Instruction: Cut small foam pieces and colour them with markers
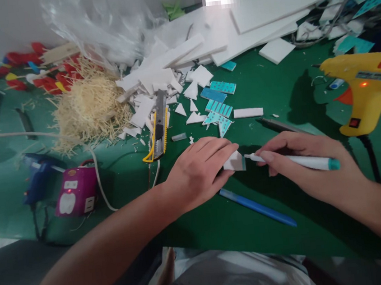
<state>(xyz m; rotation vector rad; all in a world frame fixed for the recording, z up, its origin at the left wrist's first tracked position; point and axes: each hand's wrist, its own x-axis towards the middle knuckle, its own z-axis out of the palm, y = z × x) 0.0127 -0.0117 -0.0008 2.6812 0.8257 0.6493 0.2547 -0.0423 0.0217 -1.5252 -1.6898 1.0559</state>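
Observation:
My left hand point(203, 166) is closed on a small white foam piece point(234, 161), whose right edge is tinted teal. In my right hand point(310, 159) is a white marker point(301, 161) with a teal end, its tip pointing left at that tinted edge. Whether the tip touches the edge is too fine to tell. Just below the hands lies a blue pen point(258, 208). Beyond the left hand are teal-patterned foam pieces point(219, 107), and a white foam strip point(247, 112) rests to their right.
A yellow utility knife point(160, 127) lies beside foam scraps point(142, 111). A yellow hot glue gun point(362, 88) with a lit light stands at right. At left are a blue glue gun point(40, 176), a purple power adapter point(76, 190) and straw point(91, 103). White foam sheets point(291, 0) lie behind.

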